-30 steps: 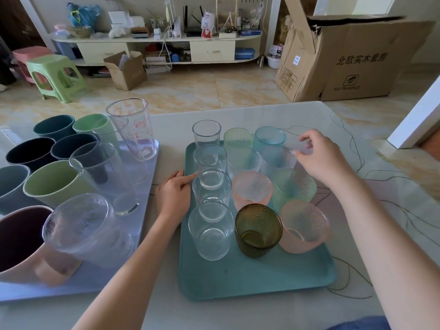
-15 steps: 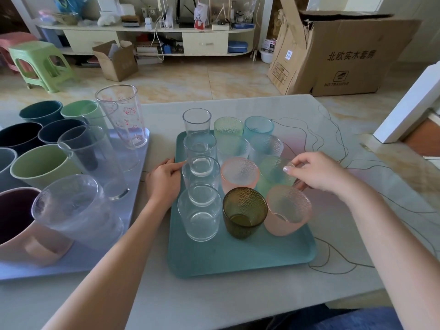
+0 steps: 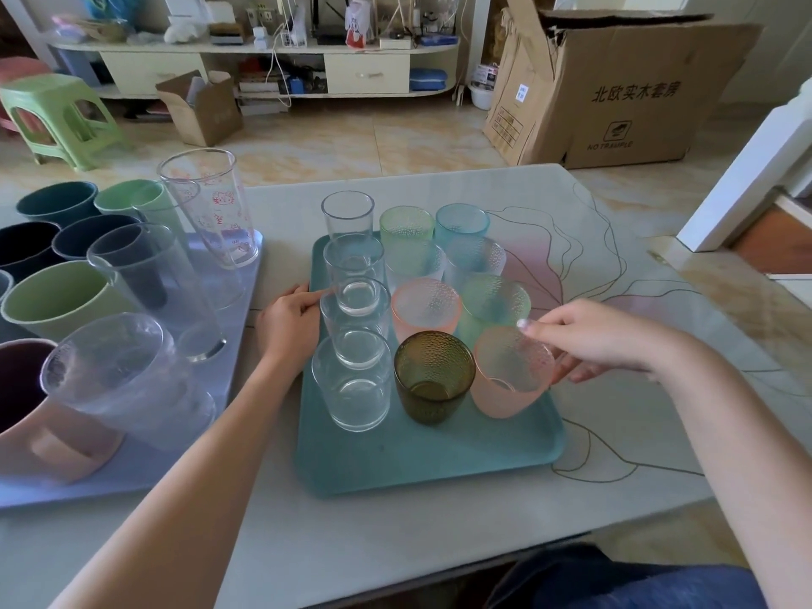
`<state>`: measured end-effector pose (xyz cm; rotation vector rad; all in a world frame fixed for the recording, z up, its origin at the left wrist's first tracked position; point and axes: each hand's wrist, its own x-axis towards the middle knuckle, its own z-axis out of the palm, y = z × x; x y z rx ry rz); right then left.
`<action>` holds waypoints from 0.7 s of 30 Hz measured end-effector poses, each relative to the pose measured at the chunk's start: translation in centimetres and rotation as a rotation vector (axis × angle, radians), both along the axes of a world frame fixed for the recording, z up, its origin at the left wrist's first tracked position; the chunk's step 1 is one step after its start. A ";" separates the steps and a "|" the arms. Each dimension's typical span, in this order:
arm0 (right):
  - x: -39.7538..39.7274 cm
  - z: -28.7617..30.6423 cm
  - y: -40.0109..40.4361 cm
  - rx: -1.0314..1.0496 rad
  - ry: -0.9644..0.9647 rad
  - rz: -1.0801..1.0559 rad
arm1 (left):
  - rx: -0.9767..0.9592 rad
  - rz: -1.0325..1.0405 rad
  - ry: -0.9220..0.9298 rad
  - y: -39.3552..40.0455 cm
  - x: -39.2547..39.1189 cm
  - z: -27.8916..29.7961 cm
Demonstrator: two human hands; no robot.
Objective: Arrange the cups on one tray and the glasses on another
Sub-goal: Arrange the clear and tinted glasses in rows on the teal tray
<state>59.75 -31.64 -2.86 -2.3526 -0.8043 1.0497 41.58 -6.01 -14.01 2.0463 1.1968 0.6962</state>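
A teal tray (image 3: 417,459) in the middle of the table holds several short glasses: a column of clear ones (image 3: 353,384) on its left, textured coloured ones to the right, and an olive glass (image 3: 433,380) at the front. My right hand (image 3: 602,340) curls round the front pink glass (image 3: 505,389), one fingertip on its rim. My left hand (image 3: 288,323) rests against the tray's left rim, fingers relaxed. The lilac tray (image 3: 140,468) on the left carries coloured cups such as a green cup (image 3: 57,296), a pink mug (image 3: 39,415), and tall clear tumblers (image 3: 206,208).
The table's near edge runs just below the teal tray. A white post (image 3: 747,169) stands at the table's right. A large cardboard box (image 3: 615,85), a small box (image 3: 202,107) and a green stool (image 3: 57,116) stand on the floor beyond.
My right hand came from the tray's far right glasses toward me and now holds the front pink glass. My left hand stayed at the tray's left rim.
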 end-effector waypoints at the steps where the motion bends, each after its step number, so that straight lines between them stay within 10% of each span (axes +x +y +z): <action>1: -0.2 0.1 -0.1 0.003 0.000 0.012 | -0.006 0.001 -0.004 -0.1 0.0 0.1; 15: 1.5 0.0 -1.9 0.116 0.073 -0.164 | -0.145 0.003 -0.102 0.0 -0.3 -0.3; 21: 1.4 -3.3 -2.3 -0.153 0.086 -0.014 | -0.203 -0.039 -0.132 -1.8 -2.2 -0.4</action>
